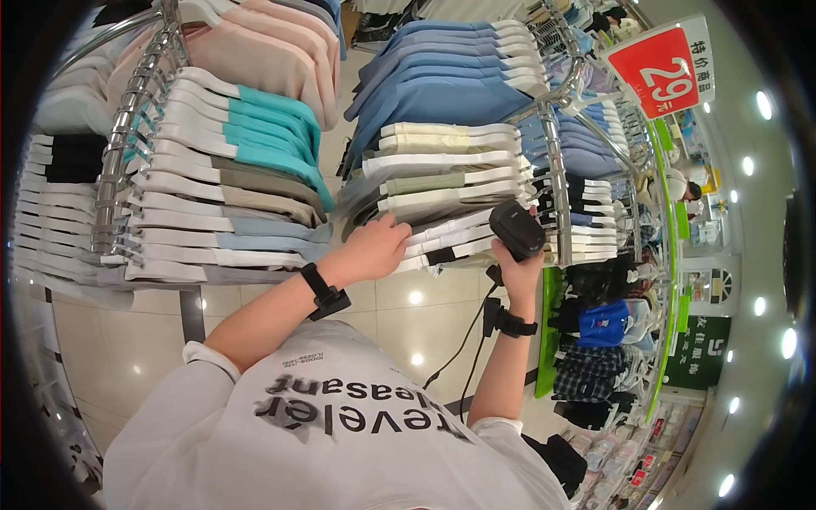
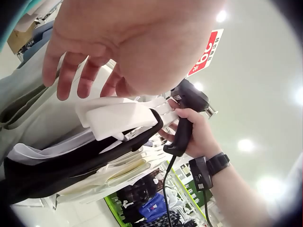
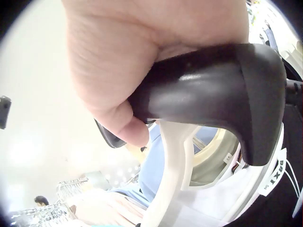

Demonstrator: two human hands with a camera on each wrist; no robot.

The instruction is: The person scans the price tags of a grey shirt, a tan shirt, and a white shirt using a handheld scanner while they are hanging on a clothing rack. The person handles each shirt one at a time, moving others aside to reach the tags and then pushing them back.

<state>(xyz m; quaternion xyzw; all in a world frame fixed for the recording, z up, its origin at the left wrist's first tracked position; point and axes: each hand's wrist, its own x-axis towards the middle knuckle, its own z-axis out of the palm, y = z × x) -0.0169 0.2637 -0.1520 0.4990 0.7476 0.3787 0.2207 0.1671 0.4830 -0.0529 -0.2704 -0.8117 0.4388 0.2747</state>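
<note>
The right hand grips a corded black handheld scanner by its handle, beside the hook ends of white hangers. In the head view, the left hand lies at the near garments on the middle rack, by white hangers. Its fingers hang slightly bent and apart over a white hanger in the left wrist view; whether they touch it I cannot tell. Below that hanger is a black garment. A white tag shows near the scanner in the right wrist view.
Turquoise garments hang on the left rack and blue ones farther back. A red price sign stands above the right rack's chrome bar. The scanner's cable hangs past the right forearm.
</note>
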